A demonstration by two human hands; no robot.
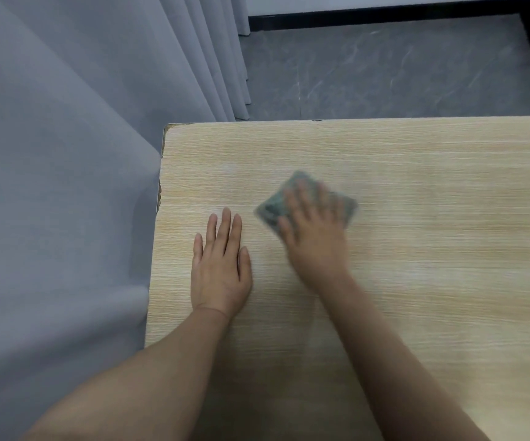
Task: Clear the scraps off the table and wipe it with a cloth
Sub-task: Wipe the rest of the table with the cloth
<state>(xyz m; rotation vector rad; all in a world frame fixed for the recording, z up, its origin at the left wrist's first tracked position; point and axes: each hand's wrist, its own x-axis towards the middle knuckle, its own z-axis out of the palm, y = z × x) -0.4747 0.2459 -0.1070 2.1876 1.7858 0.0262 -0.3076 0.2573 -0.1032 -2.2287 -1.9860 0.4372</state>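
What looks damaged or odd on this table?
The table has chipped edging at its far left corner and along the left edge, where dark patches show. No scraps are visible. The right hand and cloth are only motion-blurred.

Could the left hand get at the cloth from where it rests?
Probably yes. The left hand lies flat on the table beside the cloth, with only bare wood between them, though the right hand covers most of it.
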